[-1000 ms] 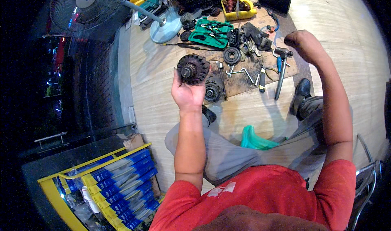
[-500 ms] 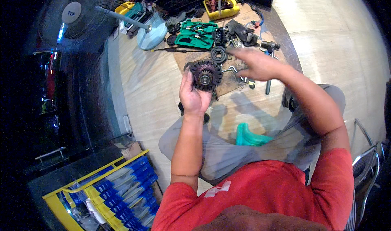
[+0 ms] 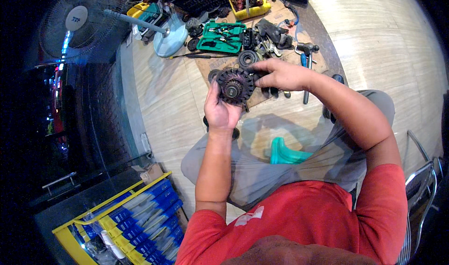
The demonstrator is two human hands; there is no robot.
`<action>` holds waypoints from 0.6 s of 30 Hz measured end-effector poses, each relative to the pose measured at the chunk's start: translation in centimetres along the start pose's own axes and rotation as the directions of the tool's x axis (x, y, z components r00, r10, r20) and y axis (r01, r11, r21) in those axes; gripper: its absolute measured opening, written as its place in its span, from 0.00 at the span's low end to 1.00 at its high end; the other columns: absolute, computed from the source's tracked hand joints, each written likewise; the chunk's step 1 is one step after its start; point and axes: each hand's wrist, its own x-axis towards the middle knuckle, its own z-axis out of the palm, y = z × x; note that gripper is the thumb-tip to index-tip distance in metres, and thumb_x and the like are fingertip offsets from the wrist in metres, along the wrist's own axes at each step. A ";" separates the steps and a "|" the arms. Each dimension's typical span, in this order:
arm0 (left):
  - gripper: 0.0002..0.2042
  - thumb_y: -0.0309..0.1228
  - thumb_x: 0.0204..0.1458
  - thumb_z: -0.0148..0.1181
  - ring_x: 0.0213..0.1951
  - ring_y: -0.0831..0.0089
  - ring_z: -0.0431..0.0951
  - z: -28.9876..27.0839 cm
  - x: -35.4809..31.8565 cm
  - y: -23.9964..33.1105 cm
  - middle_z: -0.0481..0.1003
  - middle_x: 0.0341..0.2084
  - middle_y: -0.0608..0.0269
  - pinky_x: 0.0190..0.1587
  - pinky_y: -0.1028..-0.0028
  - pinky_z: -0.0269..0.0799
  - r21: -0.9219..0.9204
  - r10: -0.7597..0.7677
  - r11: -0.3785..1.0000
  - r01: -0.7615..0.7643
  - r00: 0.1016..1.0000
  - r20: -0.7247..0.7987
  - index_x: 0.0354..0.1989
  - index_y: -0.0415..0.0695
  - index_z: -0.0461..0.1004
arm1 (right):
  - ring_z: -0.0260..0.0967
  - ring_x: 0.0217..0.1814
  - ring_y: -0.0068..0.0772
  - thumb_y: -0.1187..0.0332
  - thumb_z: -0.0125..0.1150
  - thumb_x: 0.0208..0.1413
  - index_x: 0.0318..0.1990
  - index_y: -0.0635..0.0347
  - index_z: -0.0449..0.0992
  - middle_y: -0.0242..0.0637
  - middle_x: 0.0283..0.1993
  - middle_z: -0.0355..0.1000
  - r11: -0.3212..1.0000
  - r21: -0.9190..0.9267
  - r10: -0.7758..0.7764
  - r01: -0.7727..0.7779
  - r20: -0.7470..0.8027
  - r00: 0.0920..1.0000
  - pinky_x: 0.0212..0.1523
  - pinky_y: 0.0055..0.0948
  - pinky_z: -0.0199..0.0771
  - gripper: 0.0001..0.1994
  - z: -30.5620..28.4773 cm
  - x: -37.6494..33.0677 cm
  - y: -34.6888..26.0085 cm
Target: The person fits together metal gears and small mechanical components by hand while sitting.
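My left hand (image 3: pixel 221 111) is closed around a dark, round armature (image 3: pixel 235 88) with a toothed rim, dull copper-coloured windings and a bearing on its shaft end, which faces up toward me. Just to its right is my right hand (image 3: pixel 282 74), thumb and fingers parted, fingertips at or very near the toothed rim. Whether they touch it is hard to make out. Beyond the armature lies a dark ring-shaped part (image 3: pixel 248 59), like a bearing or pulley. A flat sheet of cardboard (image 3: pixel 206 66) lies under these parts.
A green tool case (image 3: pixel 221 38) lies open on the floor near a yellow container (image 3: pixel 249 7) of parts. A hammer (image 3: pixel 307 73) rests at right. A standing fan (image 3: pixel 77 19) is at far left, a green plastic stool (image 3: pixel 286 153) between my legs, blue-and-yellow bins (image 3: pixel 140 218) at lower left.
My right hand has come left and down to the armature's right edge. The left hand still holds the armature, now tilted slightly differently. The whole view has shifted a little.
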 end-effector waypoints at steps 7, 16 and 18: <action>0.16 0.33 0.63 0.39 0.52 0.58 0.73 0.0 -0.1 0.1 0.72 0.50 0.52 0.58 0.55 0.67 0.021 -0.012 1.000 0.012 1.000 -0.008 0.55 0.40 0.65 | 0.72 0.32 0.35 0.68 0.58 0.56 0.44 0.65 0.76 0.49 0.32 0.75 0.929 -0.342 -0.164 0.144 -0.030 0.986 0.38 0.34 0.71 0.12 -1.2 0.2 -0.9; 0.16 0.33 0.63 0.38 0.51 0.57 0.73 -0.5 0.3 -0.3 0.73 0.49 0.51 0.57 0.56 0.67 0.120 -0.011 0.993 0.012 1.000 -0.009 0.53 0.37 0.66 | 0.72 0.35 0.51 0.66 0.59 0.55 0.42 0.63 0.78 0.52 0.33 0.74 0.829 -0.550 -0.241 0.102 -0.187 0.952 0.36 0.39 0.71 0.11 -2.2 -0.7 -1.8; 0.19 0.37 0.63 0.38 0.51 0.56 0.73 -0.6 0.5 -0.2 0.74 0.48 0.51 0.59 0.57 0.64 0.133 -0.005 0.991 0.010 0.999 -0.039 0.52 0.36 0.68 | 0.71 0.35 0.55 0.64 0.57 0.55 0.36 0.63 0.76 0.52 0.30 0.73 0.815 -0.552 -0.330 0.175 -0.195 0.923 0.36 0.45 0.70 0.10 -2.2 -1.1 -1.9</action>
